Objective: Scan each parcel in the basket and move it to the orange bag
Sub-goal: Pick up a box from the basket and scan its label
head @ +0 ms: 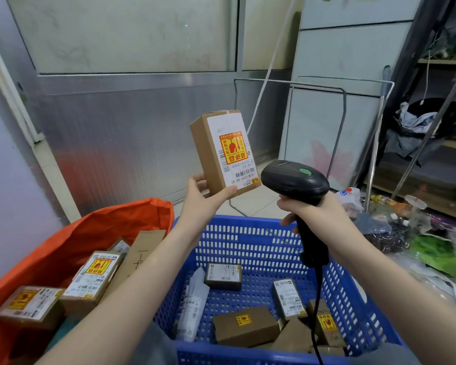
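My left hand (204, 197) holds a brown cardboard parcel (223, 151) upright above the blue basket (261, 241), its white label and red-yellow fragile sticker turned toward me. My right hand (313, 210) grips a black barcode scanner (295, 180) just right of the parcel, its head pointing at the label. Several parcels lie in the basket, among them a brown box (245, 325) and a white poly mailer (192, 306). The orange bag (77, 233) stands open at the left with several scanned boxes (95, 275) inside.
A metal wire frame (340, 86) stands behind the basket against a white panel. Plastic bags, bottles and clutter (406, 222) cover the floor at the right, below wooden shelves. The scanner's black cable (317, 312) hangs down into the basket. A metal-clad wall rises behind.
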Demonstrator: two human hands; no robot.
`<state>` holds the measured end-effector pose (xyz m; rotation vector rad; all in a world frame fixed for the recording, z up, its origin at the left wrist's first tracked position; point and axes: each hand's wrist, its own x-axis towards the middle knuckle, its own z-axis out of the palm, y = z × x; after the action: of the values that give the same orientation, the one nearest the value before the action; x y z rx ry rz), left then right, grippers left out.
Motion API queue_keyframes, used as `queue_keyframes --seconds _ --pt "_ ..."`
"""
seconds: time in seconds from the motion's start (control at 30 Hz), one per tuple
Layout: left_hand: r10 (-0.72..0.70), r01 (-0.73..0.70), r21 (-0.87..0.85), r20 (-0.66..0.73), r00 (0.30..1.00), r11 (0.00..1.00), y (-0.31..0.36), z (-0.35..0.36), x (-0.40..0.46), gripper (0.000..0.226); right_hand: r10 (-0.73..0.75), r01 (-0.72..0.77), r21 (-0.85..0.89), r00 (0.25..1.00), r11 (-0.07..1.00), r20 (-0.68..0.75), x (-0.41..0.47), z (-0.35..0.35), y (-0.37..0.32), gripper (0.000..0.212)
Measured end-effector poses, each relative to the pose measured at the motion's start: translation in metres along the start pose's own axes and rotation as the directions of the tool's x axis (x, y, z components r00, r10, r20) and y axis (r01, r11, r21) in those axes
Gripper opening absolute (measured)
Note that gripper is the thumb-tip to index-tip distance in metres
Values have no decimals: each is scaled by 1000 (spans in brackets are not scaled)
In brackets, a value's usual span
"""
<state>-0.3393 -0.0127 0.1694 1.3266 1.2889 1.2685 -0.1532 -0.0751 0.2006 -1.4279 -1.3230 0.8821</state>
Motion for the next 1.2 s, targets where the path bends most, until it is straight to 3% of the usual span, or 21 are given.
queue_keyframes --seconds 0.3,0.47,0.67,0.77,0.9,1.07,1.2 --pt "-54 52 -18 -116 992 998 -33 -67 12 70 -4 -5 74 992 997 124 21 72 5 22" --pt "-95 84 -58 -218 971 995 -63 -120 17 55 20 -37 76 978 996 207 36 128 14 20" --pt "-133 124 -48 -346 929 991 -104 -198 14 44 53 -85 74 931 994 361 42 212 29 16" --pt "-158 152 -46 -390 907 987 -120 -229 11 52 52 -78 45 907 996 418 43 249 36 18" --pt "-144 188 61 -432 890 980 -133 -263 2 72 59 -59 -16 874 998 482 42 292 46 16" --pt "-76 253 320 -476 876 913 -151 -307 -16 62 85 -79 -36 804 996 589 37 340 57 19" --pt "-155 374 456 -448 880 807 -177 -332 -30 61 111 -93 -63 746 994 656 30 367 67 18"
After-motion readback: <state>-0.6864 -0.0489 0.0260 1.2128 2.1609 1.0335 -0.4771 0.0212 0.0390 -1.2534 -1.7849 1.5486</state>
